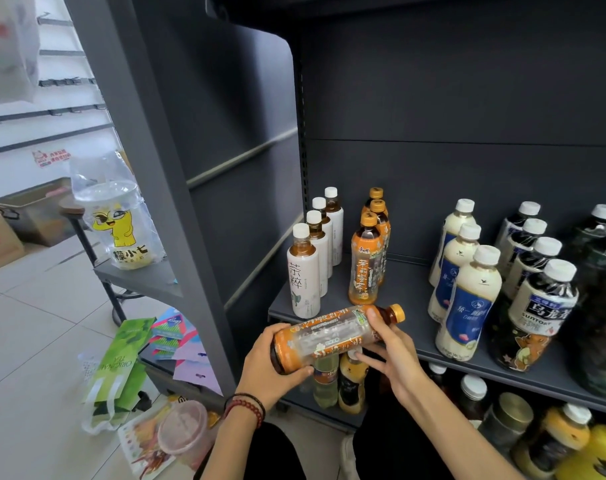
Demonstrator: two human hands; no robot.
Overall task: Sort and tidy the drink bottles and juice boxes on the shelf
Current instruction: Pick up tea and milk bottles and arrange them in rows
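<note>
**While the clear plastic tea bottle with orange label and orange cap [329,332] lies sideways in two hands, its row waits**

Since the bottle is off the shelf and level, each end gets its own support. The left hand [270,362] curls fingers and thumb round the base end. The right hand [388,351] clasps the shoulder just below the cap. How far the right fingers close underneath is hidden by the bottle; probably a loose clasp. The label faces up, likely so it can be read and matched.

Just beyond the right hand, on the dark grey metal shelf [408,285], stands a file of three matching orange-capped tea bottles [365,265]. Beyond the left hand is a file of four white-sleeved, white-capped tea bottles [305,271]. Well off to the right hand's far side stand cream milk-tea bottles with blue labels [467,299], then dark bottles with white caps [536,296].

Judgement: files run by kind, so the held bottle belongs at the front of the orange file, where bare shelf lies nearest the right hand. Next move: tip it upright, cap up, and set it down. Risk: nudging the front bottle of that file.
</note>
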